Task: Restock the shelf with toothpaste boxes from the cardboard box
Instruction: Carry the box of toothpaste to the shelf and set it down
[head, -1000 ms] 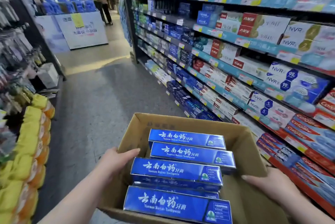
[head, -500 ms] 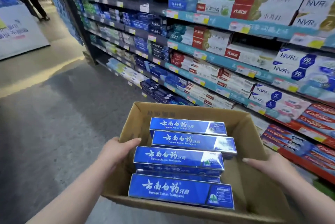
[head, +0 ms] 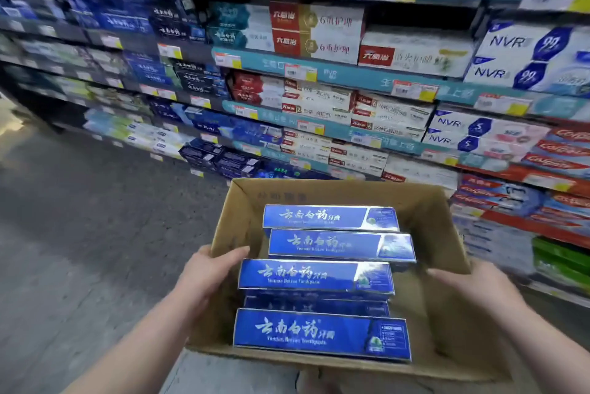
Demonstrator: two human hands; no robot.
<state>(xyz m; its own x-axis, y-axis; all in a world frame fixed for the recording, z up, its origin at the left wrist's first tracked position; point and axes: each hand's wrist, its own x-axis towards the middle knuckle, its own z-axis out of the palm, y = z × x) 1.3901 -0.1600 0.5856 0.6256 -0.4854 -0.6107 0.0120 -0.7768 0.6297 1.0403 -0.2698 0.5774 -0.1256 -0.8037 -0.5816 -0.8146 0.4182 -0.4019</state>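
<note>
I hold an open cardboard box (head: pixel 424 202) in front of me at waist height. My left hand (head: pixel 207 275) grips its left wall, thumb over the rim. My right hand (head: pixel 472 285) grips its right wall. Inside lie several blue toothpaste boxes (head: pixel 316 275) with white lettering, stacked flat and slightly staggered. The shelf (head: pixel 335 77) of toothpaste packs fills the upper and right part of the view, close beyond the carton.
Shelf rows carry blue, white, red and NVR-marked packs (head: pixel 523 55), with price tags along the teal edge strips. Red Colgate packs (head: pixel 562 151) sit at the right. Grey floor (head: pixel 79 234) stretches to the left.
The view has swung right and closer to the shelf; the aisle and the far display have left the frame. Both hands keep the same hold on the carton.
</note>
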